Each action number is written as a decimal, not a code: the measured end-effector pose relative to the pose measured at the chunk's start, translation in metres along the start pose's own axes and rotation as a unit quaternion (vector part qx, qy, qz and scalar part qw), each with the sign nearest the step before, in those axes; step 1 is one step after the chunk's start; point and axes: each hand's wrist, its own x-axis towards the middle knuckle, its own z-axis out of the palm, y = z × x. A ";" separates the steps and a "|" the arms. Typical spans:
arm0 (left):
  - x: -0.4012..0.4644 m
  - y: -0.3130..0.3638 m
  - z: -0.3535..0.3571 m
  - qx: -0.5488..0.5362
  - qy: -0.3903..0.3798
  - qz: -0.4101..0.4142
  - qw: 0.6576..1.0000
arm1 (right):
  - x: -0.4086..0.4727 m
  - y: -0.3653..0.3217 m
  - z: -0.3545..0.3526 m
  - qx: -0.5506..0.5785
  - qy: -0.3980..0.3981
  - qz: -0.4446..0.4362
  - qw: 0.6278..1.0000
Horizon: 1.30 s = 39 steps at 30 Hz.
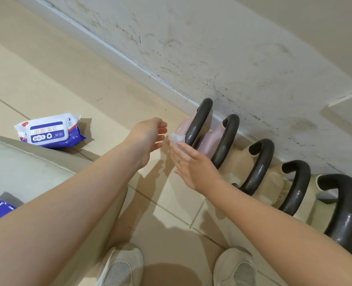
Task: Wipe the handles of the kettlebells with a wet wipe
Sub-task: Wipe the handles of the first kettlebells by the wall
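Facing wipes pack (50, 130), Chinese-lettered label

R hand (193, 168) hides wet wipe (176, 138) grip.

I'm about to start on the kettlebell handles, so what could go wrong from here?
The wet wipe sits only at the right hand's fingertips, so it may slip off against the first handle. The kettlebells stand packed in a row by the wall, so the handles' inner sides may get missed.
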 end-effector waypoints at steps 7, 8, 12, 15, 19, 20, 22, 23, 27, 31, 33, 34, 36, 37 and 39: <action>0.008 0.012 0.014 0.022 -0.019 0.027 0.999 | 0.017 -0.006 -0.035 0.597 0.093 0.347 0.717; 0.008 0.013 0.018 0.041 -0.043 0.026 0.998 | 0.017 -0.009 -0.042 0.670 0.093 0.361 0.642; 0.013 0.019 0.032 0.152 -0.130 0.044 0.979 | 0.020 -0.011 -0.050 0.834 0.165 0.463 0.251; 0.017 0.030 0.040 0.242 -0.140 0.078 0.957 | 0.034 0.006 -0.023 0.861 0.174 0.475 0.049; 0.024 0.036 0.046 0.309 -0.123 0.109 0.937 | 0.050 0.004 -0.019 0.827 0.234 0.509 0.052; 0.024 0.036 0.046 0.313 -0.124 0.109 0.935 | 0.047 -0.006 -0.021 0.823 0.234 0.513 0.070; 0.025 0.036 0.046 0.309 -0.130 0.103 0.937 | 0.032 -0.018 -0.040 0.821 0.200 0.521 0.117; 0.025 0.036 0.046 0.301 -0.135 0.095 0.939 | 0.027 -0.022 -0.047 0.823 0.193 0.520 0.123; 0.026 0.034 0.045 0.274 -0.142 0.075 0.948 | 0.030 -0.010 -0.046 0.814 0.192 0.518 0.180; 0.025 0.031 0.044 0.260 -0.139 0.087 0.951 | 0.041 -0.012 -0.037 0.803 0.186 0.516 0.232; 0.023 0.030 0.045 0.256 -0.135 0.090 0.953 | 0.028 -0.029 -0.050 0.808 0.117 0.484 0.314; 0.023 0.030 0.045 0.255 -0.133 0.091 0.953 | 0.021 -0.037 -0.056 0.813 0.081 0.467 0.337; 0.023 0.028 0.044 0.252 -0.130 0.093 0.954 | 0.015 -0.044 -0.063 0.824 0.044 0.456 0.333; 0.023 0.027 0.045 0.248 -0.131 0.094 0.955 | 0.017 -0.040 -0.063 0.830 0.046 0.455 0.319; 0.023 0.024 0.045 0.238 -0.128 0.102 0.958 | 0.026 -0.026 -0.056 0.840 0.093 0.465 0.263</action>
